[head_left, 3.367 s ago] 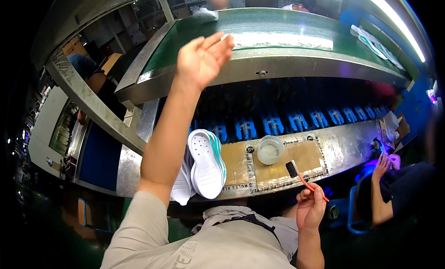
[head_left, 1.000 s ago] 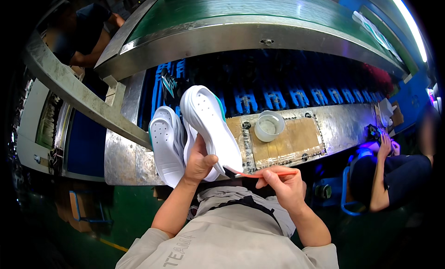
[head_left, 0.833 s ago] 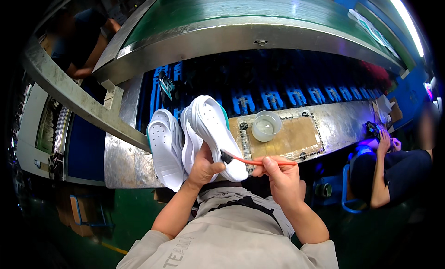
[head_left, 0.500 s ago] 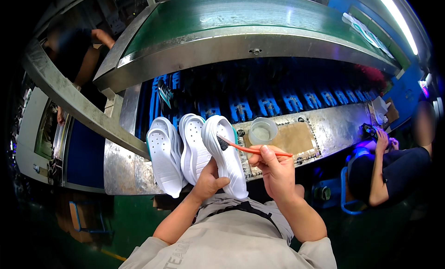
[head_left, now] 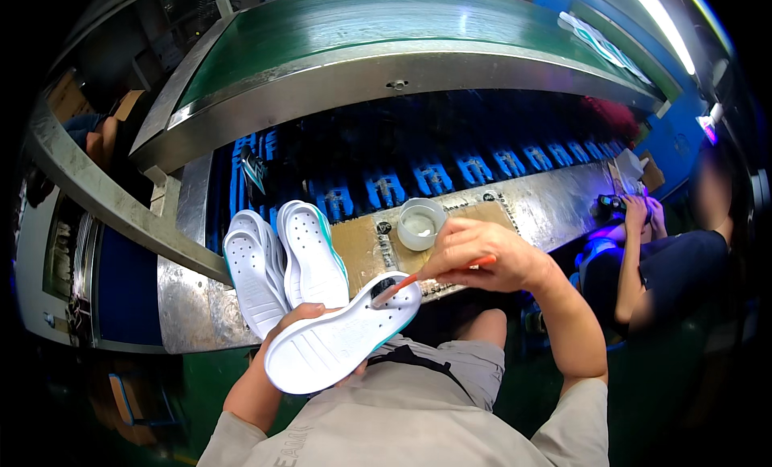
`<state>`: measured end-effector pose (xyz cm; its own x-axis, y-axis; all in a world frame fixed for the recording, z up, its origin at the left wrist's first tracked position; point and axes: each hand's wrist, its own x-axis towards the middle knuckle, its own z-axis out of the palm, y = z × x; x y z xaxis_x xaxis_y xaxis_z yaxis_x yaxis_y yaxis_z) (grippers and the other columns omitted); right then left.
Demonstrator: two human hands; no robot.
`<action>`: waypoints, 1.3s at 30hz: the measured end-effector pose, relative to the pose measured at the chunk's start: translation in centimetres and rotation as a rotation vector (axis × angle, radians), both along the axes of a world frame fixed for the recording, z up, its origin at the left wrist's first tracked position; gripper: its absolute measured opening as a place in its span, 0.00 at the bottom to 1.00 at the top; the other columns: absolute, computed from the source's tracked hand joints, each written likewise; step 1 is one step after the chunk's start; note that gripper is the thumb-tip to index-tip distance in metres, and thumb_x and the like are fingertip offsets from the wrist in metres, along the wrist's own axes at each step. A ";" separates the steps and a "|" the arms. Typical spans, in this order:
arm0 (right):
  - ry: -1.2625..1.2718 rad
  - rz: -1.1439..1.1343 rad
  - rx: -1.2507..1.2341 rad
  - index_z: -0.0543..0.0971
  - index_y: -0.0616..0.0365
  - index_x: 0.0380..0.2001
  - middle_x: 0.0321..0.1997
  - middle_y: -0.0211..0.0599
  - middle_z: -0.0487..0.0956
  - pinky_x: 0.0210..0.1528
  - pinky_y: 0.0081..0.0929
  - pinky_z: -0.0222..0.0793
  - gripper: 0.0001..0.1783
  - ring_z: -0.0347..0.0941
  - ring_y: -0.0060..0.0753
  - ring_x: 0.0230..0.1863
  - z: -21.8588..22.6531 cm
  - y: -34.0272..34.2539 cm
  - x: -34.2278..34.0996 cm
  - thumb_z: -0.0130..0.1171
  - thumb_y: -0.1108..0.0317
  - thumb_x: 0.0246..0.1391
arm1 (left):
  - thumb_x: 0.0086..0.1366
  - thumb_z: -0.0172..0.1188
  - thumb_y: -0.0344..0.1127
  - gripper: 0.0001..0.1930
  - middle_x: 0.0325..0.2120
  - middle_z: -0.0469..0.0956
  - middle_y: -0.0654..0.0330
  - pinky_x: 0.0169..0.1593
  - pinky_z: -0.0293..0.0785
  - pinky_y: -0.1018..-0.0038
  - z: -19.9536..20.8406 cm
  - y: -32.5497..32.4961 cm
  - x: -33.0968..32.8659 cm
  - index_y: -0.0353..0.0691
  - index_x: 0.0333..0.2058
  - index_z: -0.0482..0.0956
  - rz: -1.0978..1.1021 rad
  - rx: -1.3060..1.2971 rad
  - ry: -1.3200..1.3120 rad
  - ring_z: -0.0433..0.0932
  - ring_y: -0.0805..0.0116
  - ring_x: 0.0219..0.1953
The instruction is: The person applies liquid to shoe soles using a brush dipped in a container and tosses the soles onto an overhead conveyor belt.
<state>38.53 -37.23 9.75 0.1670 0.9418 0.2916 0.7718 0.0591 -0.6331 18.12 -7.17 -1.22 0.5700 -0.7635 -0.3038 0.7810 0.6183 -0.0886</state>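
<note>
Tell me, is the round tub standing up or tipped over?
Standing up: the round tub sits on the metal bench with its open rim facing upward.

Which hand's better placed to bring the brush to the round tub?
Probably the right hand: it grips the orange brush and is nearer the tub, while the left hand is supporting the white sole.
</note>
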 end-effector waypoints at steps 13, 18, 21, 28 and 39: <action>0.221 -0.442 0.041 0.89 0.62 0.42 0.33 0.38 0.86 0.42 0.29 0.76 0.09 0.80 0.33 0.37 -2.4 -2.1 -3.2 0.70 0.74 0.58 | 0.64 0.63 0.52 0.46 0.48 0.79 0.33 0.44 0.86 0.55 0.9 -1.8 2.1 0.29 0.72 0.59 0.320 0.392 -0.407 0.86 0.43 0.44; 0.589 -0.626 0.326 0.86 0.70 0.44 0.37 0.41 0.86 0.45 0.25 0.76 0.10 0.84 0.29 0.40 -3.4 -4.3 -2.9 0.59 0.76 0.66 | 0.68 0.56 0.58 0.45 0.54 0.77 0.31 0.53 0.86 0.53 0.8 -2.6 2.4 0.29 0.73 0.57 0.267 0.546 -0.518 0.85 0.38 0.51; 0.622 -0.820 0.620 0.84 0.71 0.45 0.38 0.42 0.86 0.48 0.22 0.73 0.11 0.82 0.27 0.38 -6.3 -6.9 -3.4 0.57 0.75 0.68 | 0.71 0.53 0.55 0.42 0.55 0.75 0.22 0.55 0.82 0.44 -1.4 -2.2 1.9 0.27 0.71 0.60 0.220 0.219 -0.290 0.81 0.25 0.52; 0.876 -0.917 1.014 0.81 0.67 0.51 0.39 0.37 0.83 0.48 0.26 0.78 0.13 0.81 0.26 0.38 -13.7 -11.4 -4.6 0.58 0.68 0.73 | 0.68 0.59 0.64 0.48 0.58 0.76 0.30 0.54 0.86 0.54 8.1 -1.7 11.4 0.31 0.73 0.62 0.381 0.204 -0.502 0.82 0.37 0.56; 0.893 -0.817 0.927 0.82 0.70 0.50 0.42 0.40 0.85 0.51 0.24 0.75 0.11 0.83 0.27 0.40 -15.0 -8.2 -6.4 0.60 0.72 0.70 | 0.75 0.57 0.51 0.25 0.28 0.86 0.50 0.29 0.78 0.67 11.5 -0.1 14.2 0.30 0.44 0.86 0.885 1.999 -1.108 0.83 0.61 0.23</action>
